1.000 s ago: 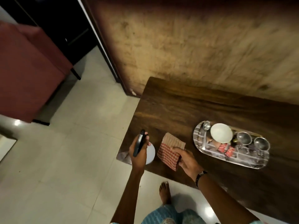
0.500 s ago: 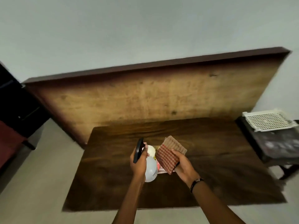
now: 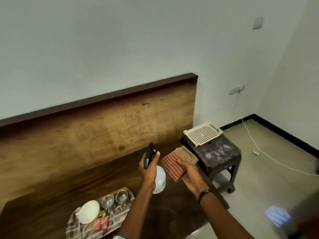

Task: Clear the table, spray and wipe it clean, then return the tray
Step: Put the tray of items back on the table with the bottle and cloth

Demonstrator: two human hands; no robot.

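Note:
My left hand (image 3: 149, 169) grips a white spray bottle (image 3: 160, 180) with a black trigger head, held above the dark wooden table (image 3: 60, 195). My right hand (image 3: 189, 175) holds a folded red-checked cloth (image 3: 174, 163) just right of the bottle, over the table's right end. A steel tray (image 3: 72, 229) lies on the table at the lower left, carrying a white bowl (image 3: 88, 211), two small steel cups (image 3: 114, 200) and red sachets (image 3: 101, 224).
A dark stool (image 3: 222, 152) stands right of the table with a white perforated plastic basket (image 3: 202, 132) on it. A wooden back panel (image 3: 96, 126) rises behind the table. A white cable (image 3: 259, 150) trails across the floor by the right wall.
The view has swung to the right, so the tray now sits at the lower left and the stool is near. Both hands keep the bottle and cloth raised.

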